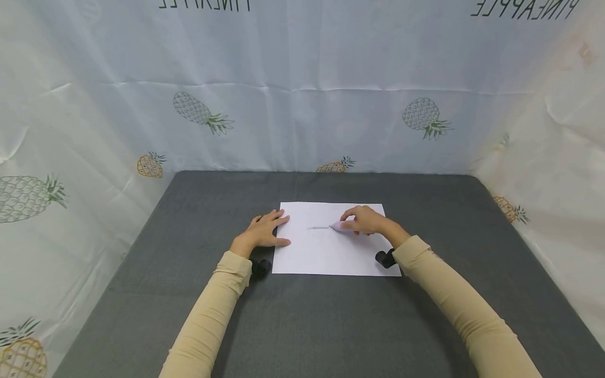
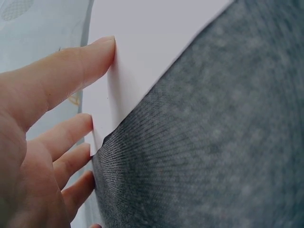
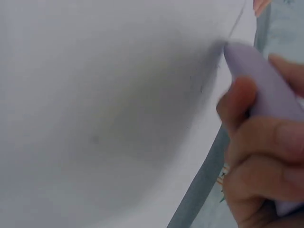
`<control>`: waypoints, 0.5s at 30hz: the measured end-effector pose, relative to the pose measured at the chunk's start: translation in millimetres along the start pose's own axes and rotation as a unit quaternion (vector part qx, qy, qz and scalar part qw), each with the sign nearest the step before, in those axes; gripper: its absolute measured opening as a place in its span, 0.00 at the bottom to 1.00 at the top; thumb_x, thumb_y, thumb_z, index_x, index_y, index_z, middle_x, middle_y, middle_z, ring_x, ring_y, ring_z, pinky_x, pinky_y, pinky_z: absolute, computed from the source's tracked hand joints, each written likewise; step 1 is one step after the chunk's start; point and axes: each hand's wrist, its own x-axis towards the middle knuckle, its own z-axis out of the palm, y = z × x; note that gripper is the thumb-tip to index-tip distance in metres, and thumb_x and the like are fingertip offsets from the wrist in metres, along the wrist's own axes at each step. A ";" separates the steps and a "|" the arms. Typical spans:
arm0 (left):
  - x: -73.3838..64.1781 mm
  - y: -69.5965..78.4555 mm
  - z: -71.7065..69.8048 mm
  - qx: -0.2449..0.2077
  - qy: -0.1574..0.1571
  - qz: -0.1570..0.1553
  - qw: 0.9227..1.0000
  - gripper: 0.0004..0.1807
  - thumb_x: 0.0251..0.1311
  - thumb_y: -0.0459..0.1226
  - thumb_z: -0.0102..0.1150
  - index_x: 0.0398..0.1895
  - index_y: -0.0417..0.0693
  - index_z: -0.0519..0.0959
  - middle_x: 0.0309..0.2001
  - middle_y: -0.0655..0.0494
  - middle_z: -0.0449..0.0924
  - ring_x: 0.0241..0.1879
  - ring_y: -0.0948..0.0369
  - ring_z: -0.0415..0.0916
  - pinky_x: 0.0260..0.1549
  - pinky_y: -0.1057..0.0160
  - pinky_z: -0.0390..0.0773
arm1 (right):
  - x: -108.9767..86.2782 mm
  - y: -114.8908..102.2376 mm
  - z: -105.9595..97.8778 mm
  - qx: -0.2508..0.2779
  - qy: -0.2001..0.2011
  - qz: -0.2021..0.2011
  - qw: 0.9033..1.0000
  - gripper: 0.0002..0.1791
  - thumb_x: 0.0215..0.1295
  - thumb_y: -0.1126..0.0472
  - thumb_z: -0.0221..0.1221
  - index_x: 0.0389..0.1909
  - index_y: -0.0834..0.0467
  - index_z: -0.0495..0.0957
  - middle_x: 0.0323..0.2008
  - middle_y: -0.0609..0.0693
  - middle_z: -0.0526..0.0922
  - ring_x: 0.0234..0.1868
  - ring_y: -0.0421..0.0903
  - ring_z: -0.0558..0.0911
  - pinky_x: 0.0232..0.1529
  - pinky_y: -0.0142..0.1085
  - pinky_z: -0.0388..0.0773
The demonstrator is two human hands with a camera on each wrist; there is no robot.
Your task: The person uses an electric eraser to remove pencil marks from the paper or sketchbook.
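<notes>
A white sheet of paper (image 1: 326, 257) lies on the dark grey table. My left hand (image 1: 261, 231) rests at its left edge with the fingers spread; the thumb and some fingertips touch the paper, as the left wrist view shows. In my right hand (image 1: 366, 219) is a thick lavender pen (image 3: 268, 88), pinched between curled fingers and thumb. Its tapered tip meets the sheet near the middle, at the right end of a thin dark line (image 1: 316, 228). The fingers and palm hide the pen's rear part in the head view.
Grey cloth covers the tabletop (image 1: 307, 320) all around the sheet. A pale curtain (image 1: 302, 126) printed with pineapples hangs behind the far edge and along both sides. Black wrist devices (image 1: 385, 258) sit under both wrists, the right one over the paper's lower right corner.
</notes>
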 end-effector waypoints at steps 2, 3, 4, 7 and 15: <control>-1.0 1.8 -0.5 0.010 0.001 -0.002 1.000 0.44 0.60 0.55 0.59 0.75 0.51 0.55 0.78 0.48 0.47 0.79 0.48 0.41 0.74 0.38 0.42 | 0.2 -0.7 -0.6 0.007 -0.012 0.005 1.000 0.20 0.68 0.52 0.55 0.54 0.60 0.78 0.16 0.51 0.77 0.10 0.37 0.62 0.15 0.27 0.63; -1.2 2.2 -0.6 0.013 0.003 -0.001 1.000 0.43 0.60 0.55 0.59 0.75 0.51 0.55 0.78 0.48 0.47 0.79 0.47 0.42 0.74 0.38 0.43 | 0.5 -1.0 -0.6 0.007 -0.014 0.003 1.000 0.20 0.68 0.52 0.55 0.54 0.60 0.78 0.16 0.50 0.77 0.10 0.37 0.62 0.15 0.27 0.63; -1.5 2.5 -0.7 0.016 0.003 -0.002 1.000 0.43 0.60 0.55 0.58 0.75 0.51 0.55 0.78 0.48 0.47 0.79 0.48 0.42 0.74 0.38 0.43 | 0.8 -1.2 -0.8 0.005 -0.014 0.002 1.000 0.20 0.68 0.52 0.55 0.55 0.60 0.78 0.16 0.50 0.77 0.10 0.37 0.62 0.15 0.27 0.63; -1.7 2.7 -0.8 0.016 0.004 -0.001 1.000 0.43 0.60 0.55 0.59 0.75 0.51 0.55 0.78 0.48 0.47 0.79 0.48 0.42 0.74 0.38 0.43 | 1.5 -1.1 -0.7 -0.003 -0.001 0.001 1.000 0.21 0.69 0.52 0.55 0.55 0.61 0.77 0.16 0.50 0.77 0.11 0.37 0.63 0.15 0.27 0.64; -0.7 2.1 -0.1 0.014 -0.001 -0.001 1.000 0.43 0.60 0.54 0.59 0.75 0.51 0.55 0.78 0.48 0.46 0.79 0.48 0.41 0.74 0.37 0.42 | 2.5 -1.0 -2.1 -0.002 -0.010 0.018 1.000 0.20 0.70 0.53 0.54 0.56 0.60 0.77 0.16 0.49 0.76 0.11 0.37 0.62 0.15 0.27 0.64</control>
